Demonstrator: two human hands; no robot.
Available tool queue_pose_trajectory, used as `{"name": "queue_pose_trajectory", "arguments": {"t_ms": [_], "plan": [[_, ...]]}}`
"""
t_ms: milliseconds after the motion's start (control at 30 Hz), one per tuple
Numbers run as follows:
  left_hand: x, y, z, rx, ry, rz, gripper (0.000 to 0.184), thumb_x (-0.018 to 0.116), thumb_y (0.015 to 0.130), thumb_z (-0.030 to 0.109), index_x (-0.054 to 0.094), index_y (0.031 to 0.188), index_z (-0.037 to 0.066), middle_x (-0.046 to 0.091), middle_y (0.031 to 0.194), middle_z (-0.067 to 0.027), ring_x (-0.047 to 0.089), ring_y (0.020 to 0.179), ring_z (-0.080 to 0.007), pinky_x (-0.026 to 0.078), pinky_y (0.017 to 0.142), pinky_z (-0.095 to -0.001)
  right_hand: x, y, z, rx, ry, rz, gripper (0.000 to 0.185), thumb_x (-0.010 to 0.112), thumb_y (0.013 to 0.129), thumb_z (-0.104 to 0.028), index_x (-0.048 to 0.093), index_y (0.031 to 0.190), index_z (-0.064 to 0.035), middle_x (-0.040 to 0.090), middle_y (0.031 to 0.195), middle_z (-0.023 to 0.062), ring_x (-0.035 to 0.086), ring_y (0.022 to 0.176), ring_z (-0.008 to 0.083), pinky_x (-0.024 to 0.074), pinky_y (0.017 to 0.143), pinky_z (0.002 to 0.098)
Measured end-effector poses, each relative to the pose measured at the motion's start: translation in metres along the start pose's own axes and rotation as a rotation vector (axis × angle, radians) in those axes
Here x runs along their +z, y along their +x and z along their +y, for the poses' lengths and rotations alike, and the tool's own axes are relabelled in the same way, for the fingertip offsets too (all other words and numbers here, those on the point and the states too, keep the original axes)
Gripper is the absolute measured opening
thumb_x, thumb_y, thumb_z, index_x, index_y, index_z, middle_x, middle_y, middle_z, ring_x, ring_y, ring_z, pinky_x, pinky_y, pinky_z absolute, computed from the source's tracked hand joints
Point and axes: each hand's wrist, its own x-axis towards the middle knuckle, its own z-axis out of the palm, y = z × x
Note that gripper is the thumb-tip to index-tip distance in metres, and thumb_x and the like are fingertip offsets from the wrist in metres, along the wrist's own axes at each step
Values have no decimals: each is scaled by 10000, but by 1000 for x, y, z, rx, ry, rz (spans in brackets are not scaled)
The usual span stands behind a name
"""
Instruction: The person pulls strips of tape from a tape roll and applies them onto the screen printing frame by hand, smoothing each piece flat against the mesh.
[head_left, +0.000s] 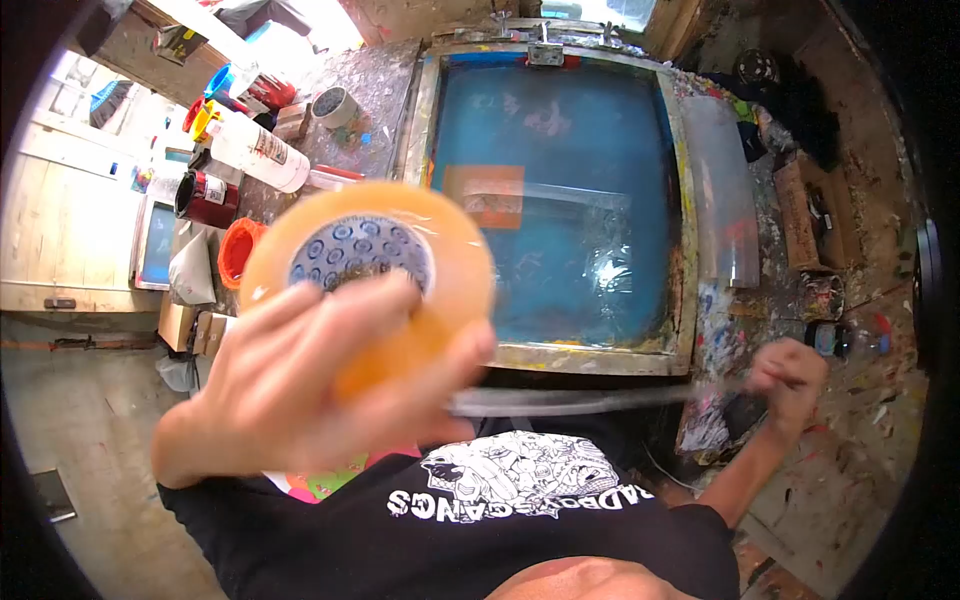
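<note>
A large roll of clear, amber-looking tape (465,235) is held up close to the camera by my left hand (310,370), its fingers closed on the rim and core, blurred by motion. From the roll a strip of tape (580,402) stretches to the right, in front of my body. At the strip's far end my right hand (790,375) is closed on it. Beyond both hands lies a screen frame (685,250) with blue mesh (570,130). An orange rectangle (500,215) shows at its left part, with clear tape strips across it.
Clamps (545,50) hold the frame's far edge. Paint containers (207,197), a white bottle (260,150) and a cup (334,107) stand at the left. At the right are a clear sheet (725,190), a cardboard box (800,210) and a jar (825,338).
</note>
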Motion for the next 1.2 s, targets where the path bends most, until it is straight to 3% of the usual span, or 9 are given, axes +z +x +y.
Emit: {"name": "queue_pose_trajectory", "arguments": {"t_ms": [200,267,500,567,667,700,733,933,1200], "plan": [[-43,-27,29,314,226,156,433,699,937,529,625,1356,449,501,1072,-66,625,643,-172,424,551,-274,-57,-15,-16,-488,84,-197,234,861,846,-206,725,1027,-146,660,832,8,657,700,147,508,598,299],[-56,-27,34,241,89,12,559,759,925,430,571,1391,186,575,1234,-130,695,931,-332,554,652,-381,-55,-20,-20,-487,85,-64,220,860,838,-251,730,995,-168,655,819,-7,652,695,148,491,639,283],[-70,-21,39,-162,-44,-177,650,858,817,492,537,1265,148,685,1105,-221,657,979,-341,529,678,-390,-35,14,-15,-491,76,-67,142,805,913,-256,706,957,-164,565,757,-22,569,666,126,400,599,280],[-62,-25,30,-120,-30,-128,688,824,843,513,521,1357,170,646,1244,-187,676,961,-328,533,686,-383,-30,11,0,18,191,-7,149,790,923,-194,667,904,-112,566,747,18,573,678,149,437,568,305],[-40,-41,7,69,107,38,804,767,876,557,426,1522,220,537,1443,-115,688,977,-328,542,695,-377,54,37,59,55,149,66,119,789,859,-38,679,824,-11,661,756,107,645,660,203,517,570,313],[-39,-43,10,-96,16,18,946,744,889,569,263,1645,266,478,1507,-74,681,1024,-333,553,696,-402,61,43,71,166,261,17,82,774,847,12,694,833,7,673,772,111,653,665,208,519,568,301],[-18,-46,-4,13,117,217,700,717,915,550,423,1522,360,458,1303,-69,656,838,-271,496,622,-341,54,64,79,111,263,-24,82,774,847,12,694,833,7,673,772,111,653,665,208,519,568,301],[106,25,-132,-139,141,758,277,891,750,242,814,1015,220,712,1025,-44,669,679,-175,547,600,-346,48,119,-13,233,-386,-46,177,807,772,86,761,937,43,694,835,95,665,715,172,524,641,284],[300,88,-446,-343,344,400,365,688,951,305,623,1282,165,656,1183,-86,736,883,-319,617,742,-422,66,150,-40,188,-623,-161,185,739,856,12,770,1038,7,693,916,135,681,813,215,523,731,303]]}}
